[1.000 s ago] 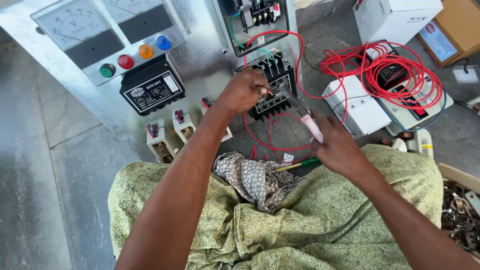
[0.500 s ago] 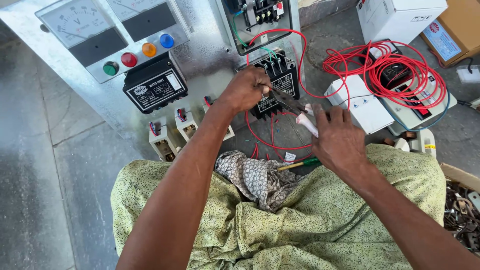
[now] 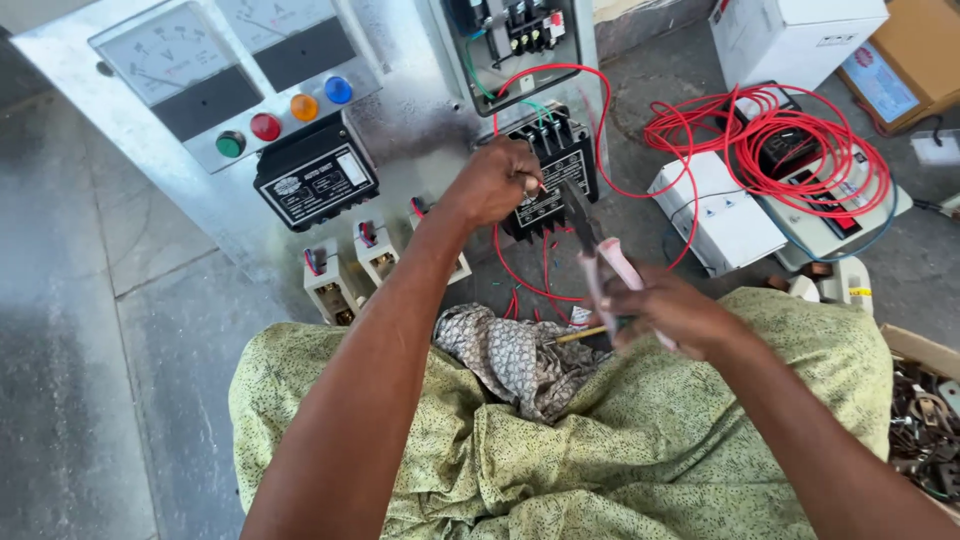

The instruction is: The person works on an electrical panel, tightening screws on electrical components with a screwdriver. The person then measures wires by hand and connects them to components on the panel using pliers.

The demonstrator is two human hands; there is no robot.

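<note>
**Wire pinched at the contactor, pliers in my rt hand**

L hand [image 3: 497, 180] up at the black contactor [image 3: 552, 170] on the metal panel [image 3: 400, 90]. Fingers curled in, thumb and forefinger pressed together on the end of a red wire [image 3: 520, 262], right at the contactor's top-left edge. The wire loops down below the contactor and back up.

Rt hand [image 3: 672, 315] lower, just above my lap, fist closed round pink-handled pliers [image 3: 600, 255]. Dark nose of the pliers points up toward the contactor's lower rt corner; can't tell if the tips touch anything, blurred.

Lap: green patterned cloth [image 3: 600, 440], w/ a crumpled grey patterned rag [image 3: 510, 355] on it. A yellowish tool shaft [image 3: 578, 335] lies between rag and rt hand, mostly hidden.

Panel: two meters at top, green, red, orange and blue lamps below, black relay box [image 3: 315, 180] under them, three small white fuse holders [image 3: 355, 265] near my L forearm.

Rt side on floor: coil of red wire [image 3: 800, 150] over white boxes [image 3: 715, 210]. Carton of metal scraps [image 3: 925, 430] at far rt.
</note>
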